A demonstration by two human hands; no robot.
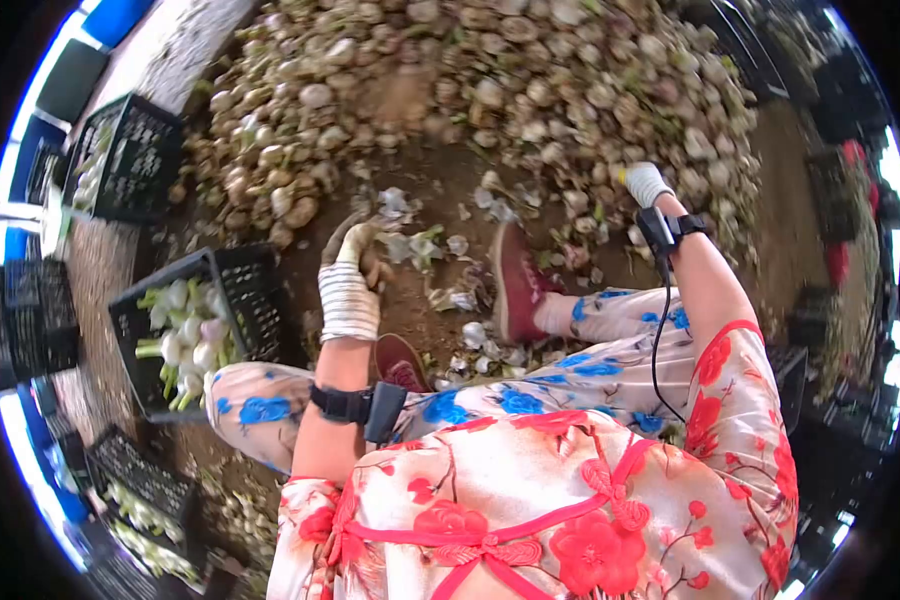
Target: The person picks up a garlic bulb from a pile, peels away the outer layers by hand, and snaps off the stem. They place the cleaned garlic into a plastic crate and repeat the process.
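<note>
My left hand (353, 262), in a striped white work glove with dark, dirty fingertips, is over the bare ground in front of the pile. Its fingers are curled together, and what they hold, if anything, cannot be made out. My right hand (644, 184), also in a white glove, reaches to the right side of a large heap of garlic bulbs (570, 100). It touches or hovers just above the bulbs; its fingers are mostly hidden. Loose garlic skins (425, 245) lie scattered on the soil between my hands.
A black crate (255, 300) of trimmed garlic (195, 340) stands by my left knee. Another crate (145, 165) is farther up on the left, with one more (145, 480) lower down. My red shoes (515, 285) rest among the skins. A cable (656, 340) hangs from my right wrist.
</note>
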